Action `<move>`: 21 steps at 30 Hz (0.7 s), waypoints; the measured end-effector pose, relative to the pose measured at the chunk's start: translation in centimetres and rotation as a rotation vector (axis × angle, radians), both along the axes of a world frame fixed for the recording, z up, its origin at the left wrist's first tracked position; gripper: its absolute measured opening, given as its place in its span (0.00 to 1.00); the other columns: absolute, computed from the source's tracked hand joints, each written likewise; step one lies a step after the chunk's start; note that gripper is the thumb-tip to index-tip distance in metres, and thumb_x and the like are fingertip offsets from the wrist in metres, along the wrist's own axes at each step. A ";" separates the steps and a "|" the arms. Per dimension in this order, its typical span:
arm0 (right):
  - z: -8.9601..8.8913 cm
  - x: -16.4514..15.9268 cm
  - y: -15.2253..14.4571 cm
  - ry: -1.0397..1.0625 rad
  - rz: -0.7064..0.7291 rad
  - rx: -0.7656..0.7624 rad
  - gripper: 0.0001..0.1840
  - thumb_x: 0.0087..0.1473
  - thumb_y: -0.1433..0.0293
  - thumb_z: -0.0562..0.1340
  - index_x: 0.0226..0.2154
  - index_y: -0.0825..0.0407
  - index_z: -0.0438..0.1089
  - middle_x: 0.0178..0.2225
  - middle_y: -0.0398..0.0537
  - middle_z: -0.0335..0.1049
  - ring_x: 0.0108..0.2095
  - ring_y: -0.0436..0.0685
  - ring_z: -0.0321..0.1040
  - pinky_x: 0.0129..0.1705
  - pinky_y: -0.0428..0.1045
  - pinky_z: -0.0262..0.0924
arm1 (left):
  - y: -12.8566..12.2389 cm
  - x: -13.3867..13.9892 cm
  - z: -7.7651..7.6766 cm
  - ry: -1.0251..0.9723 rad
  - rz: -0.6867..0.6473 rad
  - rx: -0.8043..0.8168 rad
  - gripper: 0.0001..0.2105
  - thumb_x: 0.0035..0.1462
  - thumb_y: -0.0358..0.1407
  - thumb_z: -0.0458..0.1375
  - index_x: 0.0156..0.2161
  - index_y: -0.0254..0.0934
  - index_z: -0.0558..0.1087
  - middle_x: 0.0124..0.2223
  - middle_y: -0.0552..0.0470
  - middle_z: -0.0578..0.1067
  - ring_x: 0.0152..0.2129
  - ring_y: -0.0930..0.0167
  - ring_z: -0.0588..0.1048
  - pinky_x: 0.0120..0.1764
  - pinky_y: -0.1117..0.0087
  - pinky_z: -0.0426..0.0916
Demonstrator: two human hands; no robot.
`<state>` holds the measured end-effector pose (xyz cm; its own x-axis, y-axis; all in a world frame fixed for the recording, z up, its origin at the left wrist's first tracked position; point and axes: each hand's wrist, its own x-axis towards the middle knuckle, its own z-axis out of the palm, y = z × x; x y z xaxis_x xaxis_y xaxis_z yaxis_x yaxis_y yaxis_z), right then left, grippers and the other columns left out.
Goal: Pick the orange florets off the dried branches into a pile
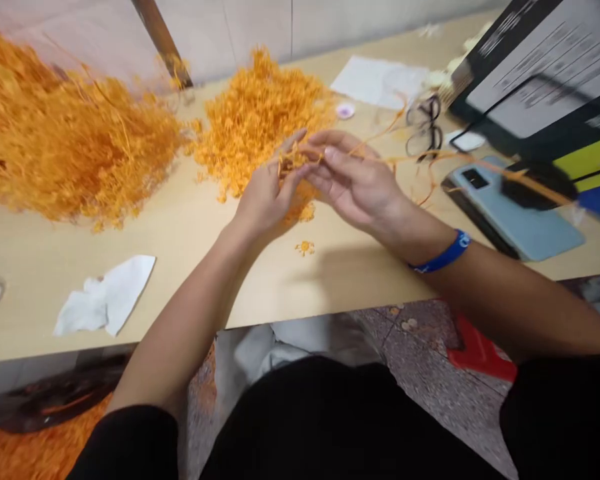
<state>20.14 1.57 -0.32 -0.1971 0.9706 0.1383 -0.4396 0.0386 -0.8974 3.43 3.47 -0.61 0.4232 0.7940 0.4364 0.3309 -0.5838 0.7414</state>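
In front of me, my left hand (266, 199) has its fingers closed around small orange dried flower heads. Close beside it, my right hand (363, 185) pinches an orange dried flower stem (460, 156), whose thin branches stretch out to the right above the table. The two hands' fingertips nearly meet, and some of the flowers are hidden between them. Behind the hands rises a heap of orange flower heads (265, 100). One loose flower head (305, 248) lies on the table just below them.
A large bunch of orange dried flowers (70, 147) covers the back left. A crumpled white paper (107, 297) lies at the front left. On the right are glasses (423, 130), a light blue phone (525, 213) and a dark box (545, 67). Below the edge, a bag holds orange flowers (40, 447).
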 end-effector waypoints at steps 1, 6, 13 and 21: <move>0.0 0.0 0.0 -0.040 -0.006 -0.004 0.08 0.55 0.64 0.66 0.38 0.47 0.70 0.43 0.41 0.76 0.49 0.52 0.73 0.48 0.48 0.71 | 0.2 0.0 0.0 -0.009 0.002 0.003 0.19 0.64 0.44 0.55 0.57 0.39 0.68 0.56 0.48 0.73 0.56 0.60 0.70 0.57 0.57 0.66; 0.2 0.0 -0.8 -0.188 -0.027 0.102 0.12 0.54 0.62 0.67 0.42 0.46 0.72 0.42 0.42 0.77 0.41 0.52 0.76 0.42 0.46 0.72 | -0.1 0.4 0.8 -0.077 0.113 -0.009 0.15 0.69 0.40 0.47 0.54 0.39 0.70 0.58 0.52 0.72 0.60 0.67 0.66 0.58 0.62 0.66; 0.9 -0.6 -2.0 -0.386 -0.059 0.296 0.08 0.63 0.67 0.60 0.39 0.55 0.72 0.27 0.43 0.77 0.29 0.49 0.76 0.35 0.46 0.73 | -1.1 1.5 1.3 -0.187 0.218 -0.139 0.17 0.72 0.38 0.40 0.43 0.36 0.71 0.45 0.48 0.78 0.46 0.68 0.76 0.41 0.69 0.76; 3.6 1.1 -4.8 -0.648 -0.221 0.567 0.15 0.66 0.59 0.53 0.43 0.45 0.72 0.30 0.38 0.74 0.36 0.48 0.76 0.38 0.42 0.69 | 1.1 -0.4 6.3 -0.270 0.650 -0.013 0.20 0.69 0.31 0.35 0.29 0.28 0.63 0.30 0.51 0.71 0.46 0.58 0.78 0.35 0.67 0.77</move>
<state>21.19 -3.19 3.27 -0.2199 0.8153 0.5356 0.2181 0.5763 -0.7876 3.03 4.56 5.71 -0.2608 0.8549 0.4484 0.4137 -0.3207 0.8520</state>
